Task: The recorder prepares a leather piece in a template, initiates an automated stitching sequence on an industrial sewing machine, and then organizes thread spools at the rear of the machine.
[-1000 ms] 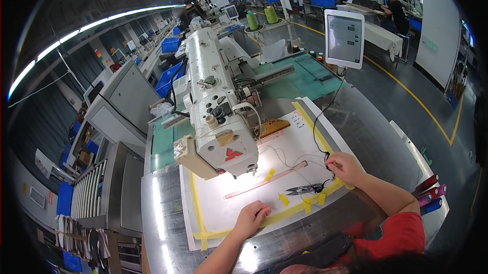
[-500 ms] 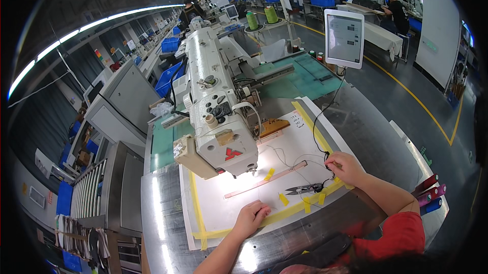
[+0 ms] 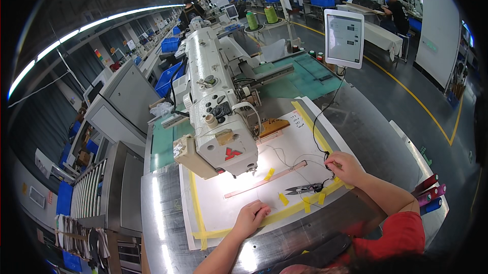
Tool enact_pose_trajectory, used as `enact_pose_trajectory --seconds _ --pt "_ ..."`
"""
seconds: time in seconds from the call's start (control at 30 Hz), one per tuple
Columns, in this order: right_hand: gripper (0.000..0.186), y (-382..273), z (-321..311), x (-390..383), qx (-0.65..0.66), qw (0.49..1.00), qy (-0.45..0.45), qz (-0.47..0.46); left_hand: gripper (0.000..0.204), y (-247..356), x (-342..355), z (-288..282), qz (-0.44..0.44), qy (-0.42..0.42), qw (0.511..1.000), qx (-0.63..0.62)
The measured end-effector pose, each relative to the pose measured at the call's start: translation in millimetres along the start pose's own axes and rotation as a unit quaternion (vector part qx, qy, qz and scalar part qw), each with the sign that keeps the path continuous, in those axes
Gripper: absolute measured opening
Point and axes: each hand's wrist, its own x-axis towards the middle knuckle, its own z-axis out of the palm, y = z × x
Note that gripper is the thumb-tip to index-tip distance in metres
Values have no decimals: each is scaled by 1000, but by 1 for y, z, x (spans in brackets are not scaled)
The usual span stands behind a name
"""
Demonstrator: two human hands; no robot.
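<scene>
My left hand (image 3: 252, 218) rests on the near edge of the white sheet (image 3: 213, 213), its fingers curled in and no object showing in them. At the sheet's right edge my right hand (image 3: 347, 168) has its fingertips closed on a black cord (image 3: 326, 158). Between my hands lie black-handled thread snips (image 3: 304, 189), blades toward the left. Beyond them a narrow pink strip (image 3: 269, 179) lies slantwise, with loose pale thread around it. The white sewing machine head (image 3: 226, 144) stands over the sheet, its lamp lighting the area beneath.
Yellow tape (image 3: 199, 208) borders the sheet, and short tape pieces (image 3: 283, 199) lie on it. A tablet (image 3: 344, 38) stands at the back right. Thread cones (image 3: 432, 192) sit at the table's right edge. Green plates (image 3: 300, 75) lie behind the machine. Co-workers sit farther off.
</scene>
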Motion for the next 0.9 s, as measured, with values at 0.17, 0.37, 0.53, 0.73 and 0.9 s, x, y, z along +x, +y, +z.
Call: enact_pose_trajectory --seconds 0.17,0.37,0.53,0.73,0.9 --pt "9 0 0 0 2 1000 -12 7 10 -1 0 0 -2 2 1000 -1" --pt "9 0 -1 0 2 1000 -9 3 10 2 1 0 0 7 1000 1" --pt "8 3 2 0 1 1000 9 -10 10 -1 0 1 -2 7 1000 -2" --pt "8 2 2 0 -1 1000 8 -12 10 -2 0 1 2 6 1000 -7" --pt "8 1 2 1 -2 1000 9 -16 10 -2 0 1 -3 5 1000 -8"
